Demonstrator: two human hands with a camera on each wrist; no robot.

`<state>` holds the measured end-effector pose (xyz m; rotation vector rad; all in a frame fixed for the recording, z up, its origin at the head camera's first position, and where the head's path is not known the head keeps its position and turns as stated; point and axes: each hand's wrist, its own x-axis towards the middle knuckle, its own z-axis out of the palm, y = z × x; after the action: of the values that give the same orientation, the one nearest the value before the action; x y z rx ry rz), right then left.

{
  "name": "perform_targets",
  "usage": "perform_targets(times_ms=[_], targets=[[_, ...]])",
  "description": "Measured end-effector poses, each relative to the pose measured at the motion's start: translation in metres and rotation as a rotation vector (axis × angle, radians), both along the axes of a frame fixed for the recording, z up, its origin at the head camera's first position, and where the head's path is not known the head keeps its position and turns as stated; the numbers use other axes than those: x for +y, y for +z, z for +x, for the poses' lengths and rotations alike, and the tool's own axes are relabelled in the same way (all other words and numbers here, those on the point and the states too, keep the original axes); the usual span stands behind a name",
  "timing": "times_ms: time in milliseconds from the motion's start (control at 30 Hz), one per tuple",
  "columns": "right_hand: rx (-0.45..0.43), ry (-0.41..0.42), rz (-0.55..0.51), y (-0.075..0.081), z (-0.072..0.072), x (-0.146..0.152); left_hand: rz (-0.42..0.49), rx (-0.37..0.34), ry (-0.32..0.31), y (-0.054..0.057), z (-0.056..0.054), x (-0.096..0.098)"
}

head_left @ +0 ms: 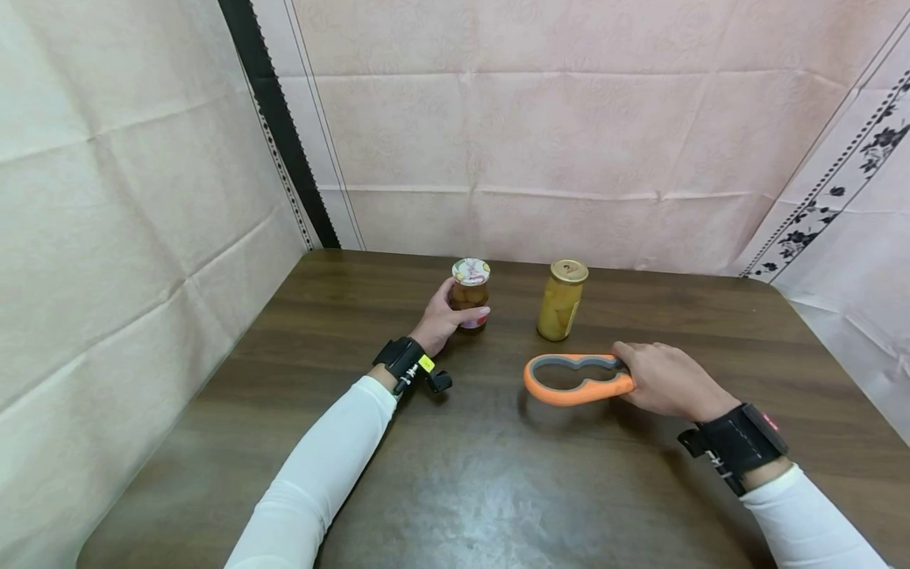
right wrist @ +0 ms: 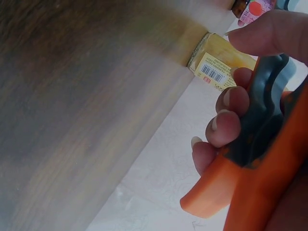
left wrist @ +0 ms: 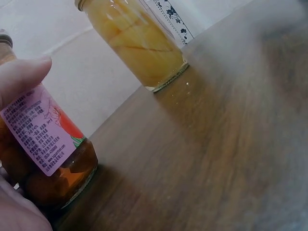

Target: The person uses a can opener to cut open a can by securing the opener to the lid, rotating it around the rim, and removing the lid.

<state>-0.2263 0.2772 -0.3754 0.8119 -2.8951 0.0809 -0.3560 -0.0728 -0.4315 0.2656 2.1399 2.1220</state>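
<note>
At the table's far side, my left hand (head_left: 436, 322) grips a small glass jar (head_left: 469, 296) of brown fruit with a patterned white lid. A pink label (left wrist: 41, 132) faces the left wrist view, and the jar stands upright with its base at the table. My right hand (head_left: 664, 379) holds an orange and grey jar opener (head_left: 565, 397), its looped end pointing left above the table. Curled fingers (right wrist: 226, 127) wrap its handle in the right wrist view. Between the hands and farther back stands a taller jar (head_left: 560, 304) of yellow fruit with a gold lid.
The brown wooden table (head_left: 455, 474) ends at the back against a pale cloth (head_left: 569, 142) hanging as a wall. Another cloth sheet (head_left: 135, 197) hangs along the left side. Black bands (head_left: 718, 446) with small cameras circle both wrists.
</note>
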Motion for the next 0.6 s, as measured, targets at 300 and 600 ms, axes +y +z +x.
perform_targets(times_ms=[300,600], targets=[[0.029,-0.002,-0.015,0.0006,0.0005,-0.0005,-0.026,0.003,-0.023,-0.0003,-0.0005,0.0009],[0.071,0.011,-0.012,-0.0017,-0.0002,-0.0005,-0.034,0.013,-0.05,-0.0012,0.0071,-0.002]])
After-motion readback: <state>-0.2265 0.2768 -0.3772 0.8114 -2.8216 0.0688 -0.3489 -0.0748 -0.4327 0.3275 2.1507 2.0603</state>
